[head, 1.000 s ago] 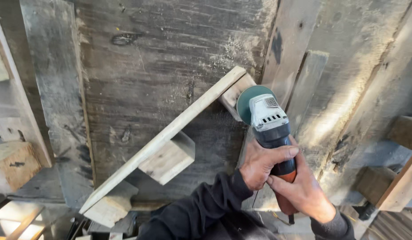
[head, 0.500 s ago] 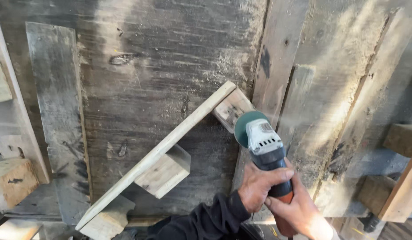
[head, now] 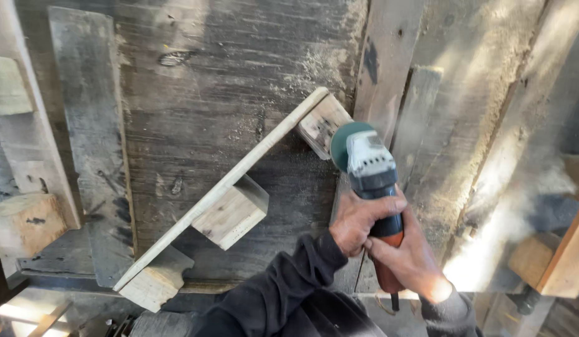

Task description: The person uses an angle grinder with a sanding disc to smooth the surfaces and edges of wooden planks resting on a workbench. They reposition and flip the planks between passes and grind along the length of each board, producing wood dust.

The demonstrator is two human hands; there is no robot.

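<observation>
Both hands are closed around the body of an angle grinder (head: pixel 370 181): the left hand (head: pixel 360 218) wraps the upper barrel just behind the gear head, and the right hand (head: pixel 409 259) clasps the orange rear handle below it. The grip is full and firm, with no fingers near the disc. The grinder sits right of centre, its green disc guard against the end block (head: pixel 324 125) of a pale wooden slat (head: pixel 227 187) that lies on a weathered board (head: pixel 233 75). The tool's long axis runs nearly upright in the view, head up and slightly left, cord end down toward the person. The slat runs diagonally from lower left to upper right. Judged good practice here: keep both hands behind the guard, hold the disc at a shallow angle, apply light even pressure, and keep the cord clear.
</observation>
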